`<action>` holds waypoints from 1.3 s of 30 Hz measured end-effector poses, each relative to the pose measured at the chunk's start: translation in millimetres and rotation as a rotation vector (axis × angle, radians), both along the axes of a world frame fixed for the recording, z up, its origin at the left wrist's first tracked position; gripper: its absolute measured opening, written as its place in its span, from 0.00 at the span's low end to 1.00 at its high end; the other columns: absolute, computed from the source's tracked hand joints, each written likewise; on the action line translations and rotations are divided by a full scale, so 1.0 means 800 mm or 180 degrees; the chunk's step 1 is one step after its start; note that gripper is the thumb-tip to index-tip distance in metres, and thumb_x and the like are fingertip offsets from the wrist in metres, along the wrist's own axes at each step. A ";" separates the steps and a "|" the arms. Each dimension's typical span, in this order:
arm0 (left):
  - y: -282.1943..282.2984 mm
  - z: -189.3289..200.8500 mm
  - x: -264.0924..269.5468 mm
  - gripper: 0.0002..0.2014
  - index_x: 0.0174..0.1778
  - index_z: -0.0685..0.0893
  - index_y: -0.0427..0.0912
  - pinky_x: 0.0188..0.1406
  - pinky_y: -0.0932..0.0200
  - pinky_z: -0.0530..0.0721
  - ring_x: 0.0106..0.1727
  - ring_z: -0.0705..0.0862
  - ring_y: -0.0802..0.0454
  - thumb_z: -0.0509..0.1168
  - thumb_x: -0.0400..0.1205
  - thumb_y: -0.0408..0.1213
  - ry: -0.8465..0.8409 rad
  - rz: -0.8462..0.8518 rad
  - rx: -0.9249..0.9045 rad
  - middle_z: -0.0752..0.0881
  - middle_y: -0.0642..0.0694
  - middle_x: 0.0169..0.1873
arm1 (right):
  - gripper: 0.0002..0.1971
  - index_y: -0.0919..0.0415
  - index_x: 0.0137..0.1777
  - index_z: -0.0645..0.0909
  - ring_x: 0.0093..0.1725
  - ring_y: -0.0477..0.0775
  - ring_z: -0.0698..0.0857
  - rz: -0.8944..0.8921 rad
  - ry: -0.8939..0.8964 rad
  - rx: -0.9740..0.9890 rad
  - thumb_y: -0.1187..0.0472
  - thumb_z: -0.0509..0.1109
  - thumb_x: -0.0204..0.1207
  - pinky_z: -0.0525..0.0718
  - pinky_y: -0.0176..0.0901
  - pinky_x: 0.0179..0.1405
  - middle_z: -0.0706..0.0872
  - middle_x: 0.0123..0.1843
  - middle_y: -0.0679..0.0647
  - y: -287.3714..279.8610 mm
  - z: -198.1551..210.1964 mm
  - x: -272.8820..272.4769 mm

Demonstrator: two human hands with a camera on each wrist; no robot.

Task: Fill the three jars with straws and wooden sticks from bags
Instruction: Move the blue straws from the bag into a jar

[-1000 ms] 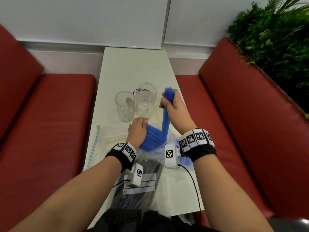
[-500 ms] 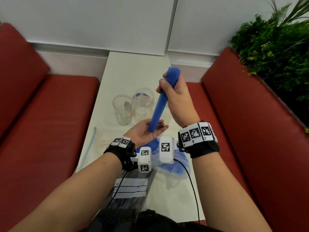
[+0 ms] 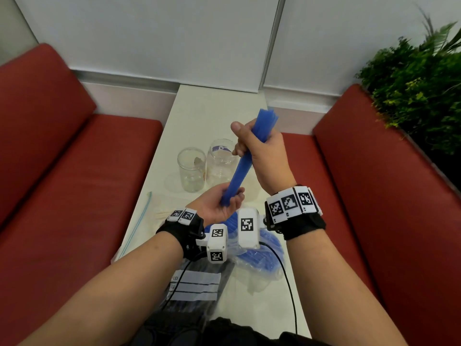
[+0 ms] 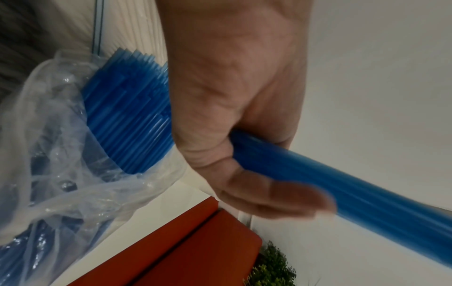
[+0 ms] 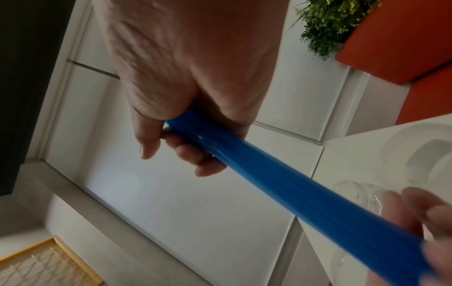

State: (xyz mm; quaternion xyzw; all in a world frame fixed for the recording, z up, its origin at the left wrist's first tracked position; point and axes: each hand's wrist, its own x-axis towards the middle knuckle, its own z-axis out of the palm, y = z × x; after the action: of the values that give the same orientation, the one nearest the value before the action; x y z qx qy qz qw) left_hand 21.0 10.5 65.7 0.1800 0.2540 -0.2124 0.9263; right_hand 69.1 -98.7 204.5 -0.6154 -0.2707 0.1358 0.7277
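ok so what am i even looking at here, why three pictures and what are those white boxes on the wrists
No machine here: a person works with bare hands. The white boxes are small cameras strapped to each wrist, and the big picture comes from a camera on the head. The other two look along each hand.

The right hand grips a bundle of blue straws near its top. The left hand, palm up, closes round the bundle's lower end.

On the white table stand two clear jars, both without straws. Nearer the person lie a clear bag of more blue straws, a bag of dark straws and a bag of wooden sticks.
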 end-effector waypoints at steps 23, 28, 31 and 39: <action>0.010 -0.002 0.003 0.07 0.48 0.77 0.41 0.06 0.69 0.59 0.17 0.67 0.58 0.60 0.88 0.41 0.0148 0.0042 0.0888 0.77 0.46 0.25 | 0.17 0.68 0.35 0.79 0.40 0.54 0.85 0.0140 -0.0074 -0.0973 0.57 0.77 0.79 0.87 0.48 0.48 0.85 0.37 0.65 -0.022 -0.013 0.023; 0.024 -0.029 0.000 0.11 0.43 0.75 0.39 0.09 0.68 0.59 0.18 0.65 0.58 0.60 0.88 0.42 0.0188 0.0096 0.1347 0.75 0.46 0.26 | 0.14 0.70 0.50 0.84 0.43 0.57 0.92 0.0995 0.0482 -0.2050 0.59 0.80 0.76 0.94 0.52 0.52 0.91 0.44 0.61 -0.041 -0.013 0.051; 0.020 -0.037 0.006 0.11 0.43 0.76 0.36 0.10 0.68 0.62 0.19 0.69 0.57 0.60 0.88 0.39 0.0303 0.0324 0.1522 0.76 0.44 0.27 | 0.12 0.73 0.52 0.84 0.46 0.60 0.92 0.0995 0.0523 -0.1974 0.65 0.79 0.77 0.92 0.55 0.56 0.91 0.44 0.62 -0.037 -0.013 0.060; 0.048 -0.025 0.029 0.15 0.50 0.86 0.31 0.45 0.58 0.83 0.40 0.84 0.49 0.59 0.89 0.38 0.0160 0.0349 0.2925 0.87 0.40 0.38 | 0.07 0.67 0.44 0.84 0.45 0.58 0.92 -0.0475 -0.0204 -0.1599 0.63 0.77 0.78 0.93 0.47 0.46 0.90 0.44 0.65 -0.035 0.000 0.141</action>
State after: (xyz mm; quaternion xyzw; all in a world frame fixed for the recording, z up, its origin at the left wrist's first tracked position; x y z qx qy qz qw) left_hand 44.1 48.9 45.6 0.5530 0.3533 -0.0327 0.7538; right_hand 182.3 -126.6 204.6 -0.7990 -0.2053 0.1252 0.5511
